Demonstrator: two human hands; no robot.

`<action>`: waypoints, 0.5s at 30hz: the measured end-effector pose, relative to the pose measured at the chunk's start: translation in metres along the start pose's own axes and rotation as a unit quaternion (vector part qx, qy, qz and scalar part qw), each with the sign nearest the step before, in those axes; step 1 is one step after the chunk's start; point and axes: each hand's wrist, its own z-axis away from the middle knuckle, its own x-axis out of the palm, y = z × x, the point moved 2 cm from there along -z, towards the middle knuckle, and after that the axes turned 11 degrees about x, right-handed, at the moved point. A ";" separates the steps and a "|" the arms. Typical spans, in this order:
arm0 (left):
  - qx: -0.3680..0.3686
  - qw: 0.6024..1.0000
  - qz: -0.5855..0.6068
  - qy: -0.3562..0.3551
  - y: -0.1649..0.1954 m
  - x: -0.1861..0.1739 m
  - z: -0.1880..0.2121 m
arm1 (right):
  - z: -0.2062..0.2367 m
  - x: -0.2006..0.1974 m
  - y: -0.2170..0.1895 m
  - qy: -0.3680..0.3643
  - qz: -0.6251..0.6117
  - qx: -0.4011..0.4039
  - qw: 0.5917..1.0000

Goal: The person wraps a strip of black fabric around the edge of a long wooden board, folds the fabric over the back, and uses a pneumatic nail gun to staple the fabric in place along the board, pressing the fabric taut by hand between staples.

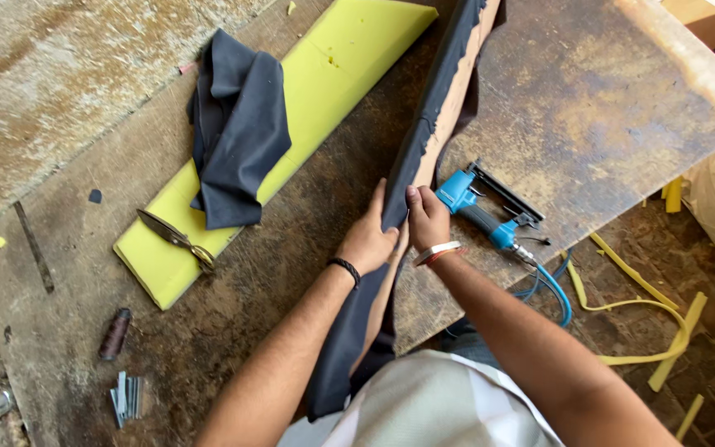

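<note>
Long narrow wooden panel wrapped in dark navy fabric (424, 132), lying diagonally on the worn counter (589, 108): stiff core, limp slippery cover, probably best gripped at the edge, where left hand (367, 240) and right hand (426, 219) pinch the cloth; blue pneumatic stapler (490, 211) beside.

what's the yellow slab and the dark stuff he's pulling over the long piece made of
Yellow slab: looks like upholstery foam, matte, with dents and cut edges. Dark covering: seems woven fabric, dull navy-grey, folding softly under both hands, left hand and right hand. The long piece's bare strip looks like wood.
</note>
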 end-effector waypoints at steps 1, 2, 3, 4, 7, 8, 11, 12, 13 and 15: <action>-0.008 0.999 -0.041 0.010 0.005 0.000 0.001 | -0.004 -0.025 0.004 -0.015 0.147 0.025 0.989; 0.001 0.999 -0.040 0.017 0.010 0.001 0.002 | -0.010 -0.043 0.007 -0.031 0.289 0.042 0.956; 0.012 0.999 -0.044 0.024 0.014 0.001 0.001 | -0.018 -0.063 0.009 0.024 0.358 -0.063 0.931; 0.023 0.998 -0.049 0.032 0.017 0.000 0.001 | -0.024 -0.082 0.009 0.079 0.419 -0.169 0.889; 0.013 0.999 -0.019 0.039 0.016 0.002 0.002 | -0.040 -0.108 0.026 0.003 0.466 -0.063 0.883; 0.021 0.998 -0.030 0.045 0.015 0.002 0.003 | -0.043 -0.108 0.028 -0.014 0.467 -0.054 0.882; 0.033 0.995 -0.069 0.065 0.012 0.001 0.004 | -0.051 -0.105 0.016 -0.058 0.447 0.027 0.892; 0.026 0.994 -0.085 0.070 0.012 0.001 0.004 | -0.051 -0.107 0.007 -0.069 0.420 0.094 0.900; 0.019 0.992 -0.102 0.075 0.012 0.000 0.004 | -0.051 -0.110 -0.003 -0.080 0.391 0.160 0.903; -0.001 0.991 -0.110 0.070 0.014 -0.001 0.004 | -0.034 -0.124 -0.028 -0.130 0.340 0.056 0.930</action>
